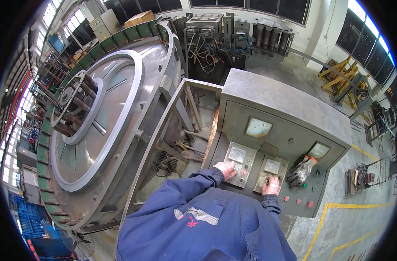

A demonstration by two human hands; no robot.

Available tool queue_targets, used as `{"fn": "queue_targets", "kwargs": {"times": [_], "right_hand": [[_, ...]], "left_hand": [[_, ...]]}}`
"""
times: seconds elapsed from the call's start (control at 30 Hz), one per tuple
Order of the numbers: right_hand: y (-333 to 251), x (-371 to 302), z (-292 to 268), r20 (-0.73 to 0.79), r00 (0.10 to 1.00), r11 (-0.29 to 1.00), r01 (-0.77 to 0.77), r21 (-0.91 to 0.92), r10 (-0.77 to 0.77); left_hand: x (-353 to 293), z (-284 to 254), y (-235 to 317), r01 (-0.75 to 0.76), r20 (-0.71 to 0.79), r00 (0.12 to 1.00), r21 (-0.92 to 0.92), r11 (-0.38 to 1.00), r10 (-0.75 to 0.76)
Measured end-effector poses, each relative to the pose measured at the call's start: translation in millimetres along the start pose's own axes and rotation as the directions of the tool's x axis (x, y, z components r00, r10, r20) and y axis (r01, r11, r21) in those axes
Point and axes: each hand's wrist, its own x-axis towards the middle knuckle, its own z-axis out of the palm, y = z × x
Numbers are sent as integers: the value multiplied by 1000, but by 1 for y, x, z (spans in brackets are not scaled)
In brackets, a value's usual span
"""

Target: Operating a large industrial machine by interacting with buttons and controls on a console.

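My left hand rests at the lower left of a small control module with a dial and a column of buttons. Its fingers are curled against the module's face, and what they grip is hidden. On the module beside it, with its own square dial, my right hand is closed over the lower part, fingertips bent inward on something too small to name. Both modules sit on the sloping front of a grey metal control cabinet. Dark grey work gloves lie on the panel just right of my right hand.
A gauge is set above the modules; red buttons line the lower right. A large round metal machine fills the left, behind a metal frame. Yellow steel stands and a small cart stand right.
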Motion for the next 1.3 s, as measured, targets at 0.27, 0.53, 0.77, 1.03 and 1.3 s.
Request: {"fn": "queue_targets", "kwargs": {"times": [0.27,0.53,0.77,1.03,1.3], "right_hand": [[-3,1,-6,4,1000,1000,12,0,-12],[-7,-1,-7,-19,999,999,33,33,-32],[18,-9,19,-121,986,978,86,-190,-111],[7,4,17,126,985,989,-110,-101,122],[20,-8,19,-36,999,1000,8,21,-7]], "left_hand": [[3,4,-1,5,1,1000,7,1000,-5],[-1,5,-2,15,-4,1000,7,1000,-15],[7,5,-2,-47,34,998,-97,994,50],[3,3,2,7,1,1000,72,997,-7],[1,8,-4,-37,-11,999,1,999,37]]}}
